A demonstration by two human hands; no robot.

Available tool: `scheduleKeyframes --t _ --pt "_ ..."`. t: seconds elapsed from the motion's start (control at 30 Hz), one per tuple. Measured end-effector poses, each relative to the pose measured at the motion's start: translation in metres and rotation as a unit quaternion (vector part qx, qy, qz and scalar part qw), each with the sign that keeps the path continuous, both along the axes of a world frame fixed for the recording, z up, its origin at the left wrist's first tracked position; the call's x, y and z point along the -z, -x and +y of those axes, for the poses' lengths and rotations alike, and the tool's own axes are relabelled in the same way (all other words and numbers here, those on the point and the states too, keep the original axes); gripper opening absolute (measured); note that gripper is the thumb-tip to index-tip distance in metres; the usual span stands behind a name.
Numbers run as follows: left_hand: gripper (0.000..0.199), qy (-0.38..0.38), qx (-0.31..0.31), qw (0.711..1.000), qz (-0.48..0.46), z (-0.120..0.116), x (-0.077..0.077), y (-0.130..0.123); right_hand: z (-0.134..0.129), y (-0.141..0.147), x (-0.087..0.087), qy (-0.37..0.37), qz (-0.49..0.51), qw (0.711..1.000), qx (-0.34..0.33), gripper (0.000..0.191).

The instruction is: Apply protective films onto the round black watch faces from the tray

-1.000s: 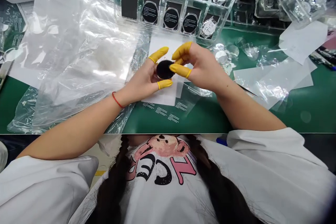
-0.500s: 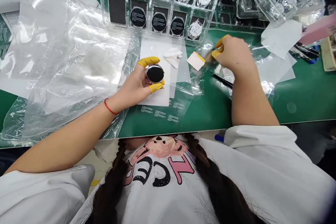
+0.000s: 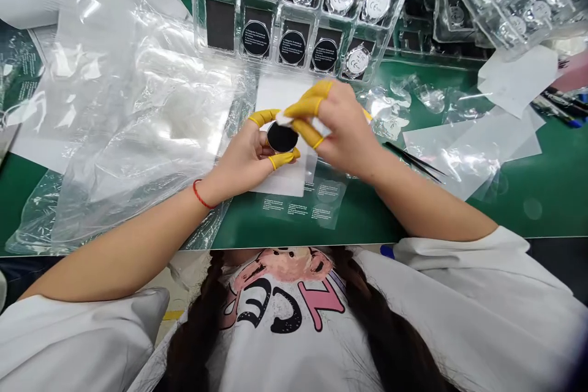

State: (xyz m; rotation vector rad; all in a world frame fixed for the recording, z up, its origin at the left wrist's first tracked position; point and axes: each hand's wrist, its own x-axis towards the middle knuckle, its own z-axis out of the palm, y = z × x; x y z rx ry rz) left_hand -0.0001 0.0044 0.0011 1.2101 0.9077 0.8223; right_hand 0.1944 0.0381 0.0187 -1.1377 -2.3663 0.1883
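Note:
My left hand grips a round watch-like unit with a black glass face, holding it by the rim between yellow-cotted fingers and thumb. My right hand, also wearing yellow finger cots, is directly above the unit. It pinches a small white wipe against the unit's upper edge. The fingers hide part of the rim, and the unit's back is out of sight.
A transparent tray of round units stands just beyond the hands. Crumpled plastic bags lie to the left, a white sheet lies beneath the hands, and black tweezers rest on plastic film to the right.
My right hand has come in from the right to the unit, and the white wipe has left the sheet and is now in its fingers. My left hand still holds the unit.

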Motion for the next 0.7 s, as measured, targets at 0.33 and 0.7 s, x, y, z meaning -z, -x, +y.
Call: scheduleKeyframes --t 0.33,0.7 --pt "0.059 0.003 -0.002 1.0 -0.005 0.002 0.004 0.004 -0.027 0.007 0.022 -0.058 -0.024 0.996 -0.057 0.031" --pt "0.065 -0.011 0.013 1.0 0.021 0.005 0.003 0.004 -0.02 0.011 0.017 -0.049 -0.053 0.991 -0.11 0.025"
